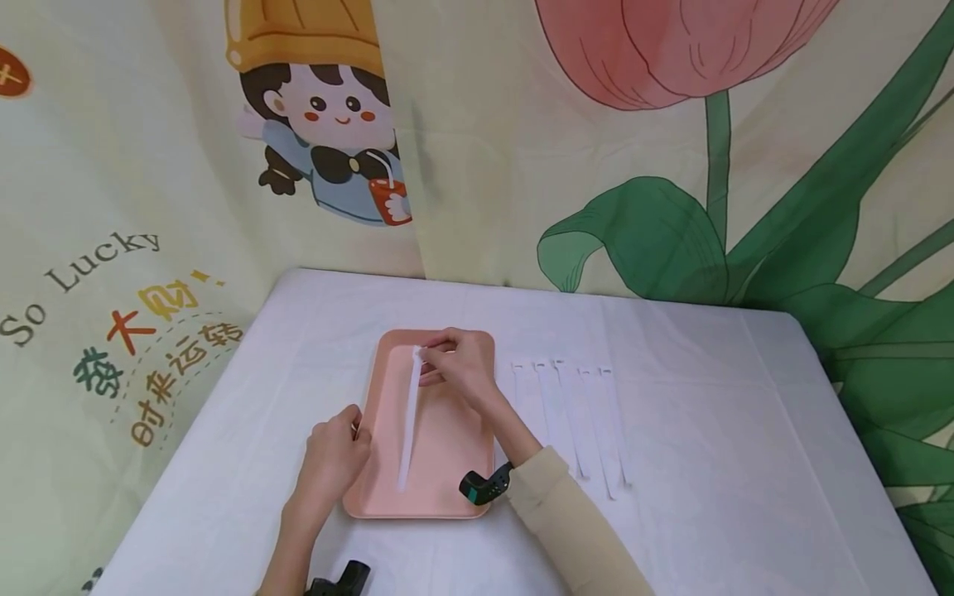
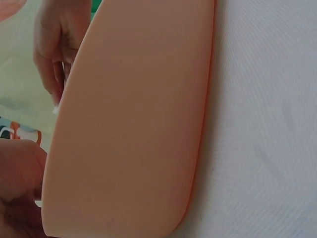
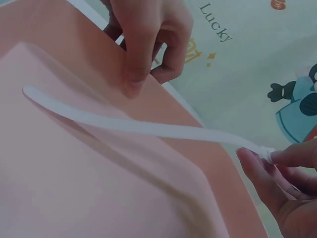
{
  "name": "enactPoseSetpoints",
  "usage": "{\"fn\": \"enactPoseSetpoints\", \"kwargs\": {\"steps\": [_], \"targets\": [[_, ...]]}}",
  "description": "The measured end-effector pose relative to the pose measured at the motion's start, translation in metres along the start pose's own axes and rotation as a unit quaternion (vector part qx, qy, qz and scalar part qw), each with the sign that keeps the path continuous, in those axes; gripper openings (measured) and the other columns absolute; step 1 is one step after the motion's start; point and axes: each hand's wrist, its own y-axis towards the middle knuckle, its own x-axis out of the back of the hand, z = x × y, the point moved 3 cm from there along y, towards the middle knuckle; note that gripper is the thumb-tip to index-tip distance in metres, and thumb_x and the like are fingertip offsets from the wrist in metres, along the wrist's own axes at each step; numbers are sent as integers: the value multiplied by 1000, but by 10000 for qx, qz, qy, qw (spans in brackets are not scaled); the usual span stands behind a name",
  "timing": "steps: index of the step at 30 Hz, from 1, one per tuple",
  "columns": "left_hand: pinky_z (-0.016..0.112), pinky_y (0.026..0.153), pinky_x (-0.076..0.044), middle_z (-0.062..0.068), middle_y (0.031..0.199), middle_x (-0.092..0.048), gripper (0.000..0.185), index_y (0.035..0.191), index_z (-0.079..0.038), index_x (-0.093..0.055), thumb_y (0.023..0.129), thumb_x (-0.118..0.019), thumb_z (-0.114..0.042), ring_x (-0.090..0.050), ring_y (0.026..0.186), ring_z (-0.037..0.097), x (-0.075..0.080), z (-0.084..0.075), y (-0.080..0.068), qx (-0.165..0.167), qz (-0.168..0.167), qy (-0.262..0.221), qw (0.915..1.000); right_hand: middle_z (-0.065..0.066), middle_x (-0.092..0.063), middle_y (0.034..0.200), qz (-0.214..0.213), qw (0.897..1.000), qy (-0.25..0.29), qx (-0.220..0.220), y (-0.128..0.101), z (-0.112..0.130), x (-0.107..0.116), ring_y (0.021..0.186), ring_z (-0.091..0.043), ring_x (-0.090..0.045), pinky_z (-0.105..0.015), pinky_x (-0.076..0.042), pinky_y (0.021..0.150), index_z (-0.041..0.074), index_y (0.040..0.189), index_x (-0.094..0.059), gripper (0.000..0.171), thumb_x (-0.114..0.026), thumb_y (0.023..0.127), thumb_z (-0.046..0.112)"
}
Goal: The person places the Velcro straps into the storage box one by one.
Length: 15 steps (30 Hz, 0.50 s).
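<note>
My right hand (image 1: 464, 368) pinches the head of a white cable tie (image 1: 409, 418) between thumb and fingertips. The tie slants down over a pink tray (image 1: 450, 472); in the right wrist view its strap (image 3: 173, 130) bows slightly, with a shadow below it and its tail close over the tray floor. My left hand (image 1: 335, 455) grips the tray's left rim, thumb (image 3: 136, 74) on the inner wall and fingers outside. In the left wrist view the tray's outer wall (image 2: 129, 119) covers most of the picture and hides part of both hands.
Several more white cable ties (image 1: 571, 422) lie spread in a row on the white tablecloth (image 1: 708, 463), right of the tray. A printed curtain (image 1: 477, 165) with a cartoon figure and flower hangs behind the table. My right forearm crosses over the tray's right edge.
</note>
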Motion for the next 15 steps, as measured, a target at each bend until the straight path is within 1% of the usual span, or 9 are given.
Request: {"fn": "enactPoseSetpoints", "kwargs": {"steps": [4, 9, 15], "targets": [[26, 47, -32, 3, 60, -45, 19, 77, -5, -47, 94, -54, 1, -43, 52, 15, 0, -1, 1, -20, -11, 14, 10000, -23, -70, 91, 149, 9996, -257, -15, 3, -2, -4, 73, -43, -74, -50, -61, 70, -6, 104, -68, 13, -69, 93, 0], [27, 47, -33, 4, 60, -45, 19, 77, -5, -47, 94, -54, 1, -43, 53, 15, 1, 0, 1, -22, -37, 45, 10000, -23, -70, 88, 179, 9994, -247, -137, 9, -8, -14, 71, -42, -74, -56, -60, 74, -4, 103, -69, 11, -69, 93, 1], [26, 47, -33, 4, 61, -46, 18, 78, -5, -48, 94, -55, 1, -44, 53, 15, 0, 1, -1, -33, -10, -9, 10000, -24, -69, 90, 147, 9990, -337, -248, 12, -12, -22, 74, -47, -73, -55, -60, 73, -4, 104, -70, 12, -69, 94, 2]]}}
